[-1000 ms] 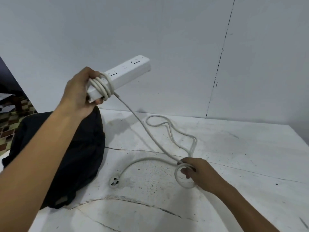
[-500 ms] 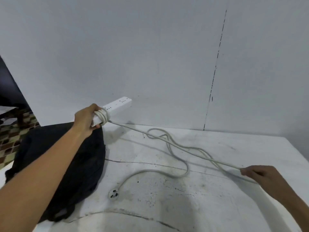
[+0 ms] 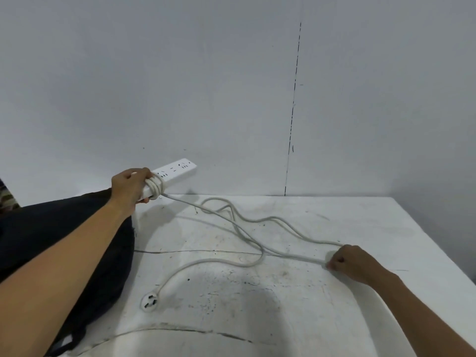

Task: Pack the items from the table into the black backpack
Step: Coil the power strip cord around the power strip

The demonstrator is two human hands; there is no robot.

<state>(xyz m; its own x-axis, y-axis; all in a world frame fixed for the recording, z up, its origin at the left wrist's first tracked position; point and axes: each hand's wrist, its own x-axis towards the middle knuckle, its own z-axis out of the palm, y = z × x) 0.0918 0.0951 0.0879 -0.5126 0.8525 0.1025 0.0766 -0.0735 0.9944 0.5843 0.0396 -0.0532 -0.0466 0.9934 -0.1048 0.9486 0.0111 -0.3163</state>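
My left hand (image 3: 131, 186) grips one end of a white power strip (image 3: 177, 171), held above the table near the wall, with a few turns of its white cable wound round that end. The rest of the cable (image 3: 247, 228) runs loosely across the table to my right hand (image 3: 350, 261), which pinches it at the right. From there the cable loops back to the round white plug (image 3: 150, 301) lying flat near the front. The black backpack (image 3: 46, 240) lies at the left under my left forearm.
The white table (image 3: 334, 318) is stained and cracked, with its right edge running down at the far right. A plain grey wall (image 3: 231, 86) stands close behind it. A patch of tiled floor (image 3: 6, 199) shows at the far left.
My left hand has lowered the power strip from high up to just above the backpack. My right hand has drawn the cable out to the right, pulling the loose loops straighter.
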